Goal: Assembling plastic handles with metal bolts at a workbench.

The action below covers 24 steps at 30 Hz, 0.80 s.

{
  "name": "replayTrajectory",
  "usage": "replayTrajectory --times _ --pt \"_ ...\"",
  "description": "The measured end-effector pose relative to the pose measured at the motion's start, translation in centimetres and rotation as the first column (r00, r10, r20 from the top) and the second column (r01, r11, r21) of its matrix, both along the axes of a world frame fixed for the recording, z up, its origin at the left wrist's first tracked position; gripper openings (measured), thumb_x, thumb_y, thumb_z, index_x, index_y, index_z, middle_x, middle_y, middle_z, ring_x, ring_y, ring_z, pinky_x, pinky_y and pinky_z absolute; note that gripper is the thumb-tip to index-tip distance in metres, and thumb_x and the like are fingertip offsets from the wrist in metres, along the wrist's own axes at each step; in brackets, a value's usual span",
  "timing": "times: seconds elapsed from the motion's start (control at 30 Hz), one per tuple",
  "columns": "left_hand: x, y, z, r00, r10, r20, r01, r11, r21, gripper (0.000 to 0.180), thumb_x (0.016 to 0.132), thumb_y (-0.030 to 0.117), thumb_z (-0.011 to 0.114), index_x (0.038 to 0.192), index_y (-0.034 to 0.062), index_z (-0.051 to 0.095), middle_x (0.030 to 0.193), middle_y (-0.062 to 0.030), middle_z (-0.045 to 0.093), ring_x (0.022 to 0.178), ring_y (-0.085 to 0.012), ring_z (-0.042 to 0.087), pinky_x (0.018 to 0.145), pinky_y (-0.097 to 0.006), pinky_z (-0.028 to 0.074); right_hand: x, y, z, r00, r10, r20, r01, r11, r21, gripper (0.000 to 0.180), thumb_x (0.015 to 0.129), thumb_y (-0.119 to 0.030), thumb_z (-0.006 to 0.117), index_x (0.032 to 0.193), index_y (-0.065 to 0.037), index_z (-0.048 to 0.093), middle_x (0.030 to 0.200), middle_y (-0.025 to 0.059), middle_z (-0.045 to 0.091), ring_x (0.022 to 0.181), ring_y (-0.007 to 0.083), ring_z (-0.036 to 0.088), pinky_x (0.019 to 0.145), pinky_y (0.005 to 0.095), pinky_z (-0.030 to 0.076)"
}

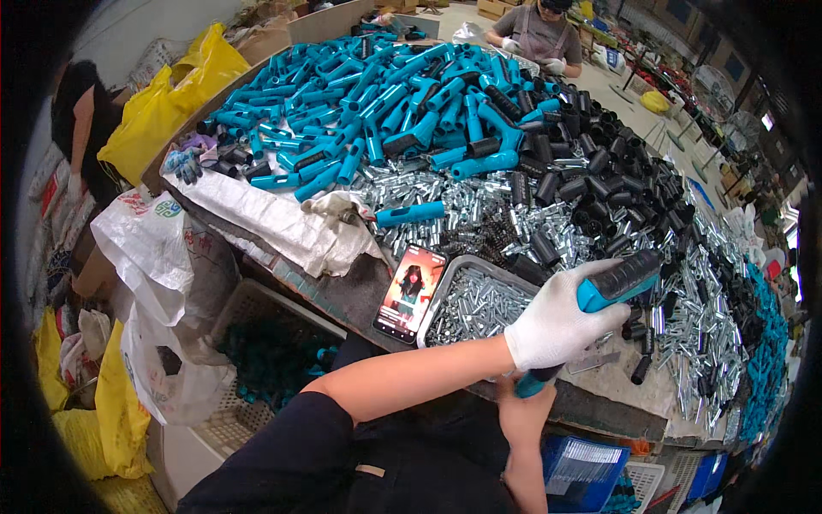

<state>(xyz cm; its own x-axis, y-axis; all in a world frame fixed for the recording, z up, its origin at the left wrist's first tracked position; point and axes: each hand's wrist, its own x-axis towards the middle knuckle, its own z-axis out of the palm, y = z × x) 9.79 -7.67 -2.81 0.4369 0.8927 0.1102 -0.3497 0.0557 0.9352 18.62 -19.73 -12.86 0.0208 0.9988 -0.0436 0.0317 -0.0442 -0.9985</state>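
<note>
Nearest the head camera, the gloved left hand (556, 321) wraps a teal-and-black handle (621, 284) above the table's near side; the bare right hand (524, 420) curls around a teal lower end, apparently the same piece's — likely for steadiness. The fastener tray (494, 270) sits conveniently close. Rightward, bare tabletop (621, 394) offers room — silver pins (706, 334) bound it.

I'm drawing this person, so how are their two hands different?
The left hand wears a white glove; the right hand is bare. The left hand is higher in the picture; the right hand is lower. Both touch teal-and-black pieces; whether those join is hidden.
</note>
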Motion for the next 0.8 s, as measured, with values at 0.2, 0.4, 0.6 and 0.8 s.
replayTrajectory --times 0.2,0.4,0.6,0.8 --pt "-1.5 4.4 -1.9 0.919 -0.390 -0.061 0.392 0.920 0.022 0.053 0.091 0.038 0.061 0.125 -0.0026 0.055 0.100 -0.0077 0.064 0.088 -0.0112 0.060 0.079 -0.028 0.049 1.0 -0.7 1.0 0.594 0.126 -0.794 -0.480 0.848 -0.225 0.031 0.088 -0.025 0.069 0.095 0.004 0.061 0.053 0.0007 0.047 0.045 0.0083 0.045 0.041 0.0226 0.032" --pt "-0.6 3.8 -0.1 0.902 -0.007 -0.432 0.102 0.975 0.196 0.058 0.085 0.036 0.064 0.124 -0.0064 0.056 0.084 -0.0141 0.070 0.086 -0.0187 0.067 0.075 -0.032 0.051 -0.2 0.7 -0.1 0.963 -0.121 -0.241 0.022 0.925 -0.379 0.022 0.089 -0.022 0.069 0.090 0.000 0.063 0.058 -0.0021 0.051 0.046 0.0051 0.043 0.042 0.0232 0.032" --pt "-3.7 11.6 -4.1 0.106 0.574 -0.812 0.102 0.806 0.583 0.040 0.086 0.044 0.057 0.092 0.0066 0.068 0.089 -0.0184 0.069 0.085 -0.0347 0.068 0.077 -0.046 0.052 4.9 -1.1 -1.5 0.557 -0.056 -0.829 -0.026 0.996 -0.085 0.026 0.096 -0.027 0.059 0.092 -0.001 0.058 0.064 0.0007 0.047 0.055 0.0091 0.042 0.051 0.0256 0.035" --pt "-6.3 15.7 -10.4 -0.061 0.622 -0.781 0.154 0.779 0.608 0.025 0.079 0.029 0.068 0.087 0.0058 0.067 0.091 -0.0159 0.069 0.087 -0.0331 0.067 0.078 -0.043 0.054 4.5 -0.2 -0.9 0.846 -0.002 -0.534 0.113 0.978 0.175 0.048 0.092 -0.044 0.060 0.108 0.002 0.061 0.103 0.0133 0.057 0.080 0.0202 0.053 0.073 0.0346 0.043"
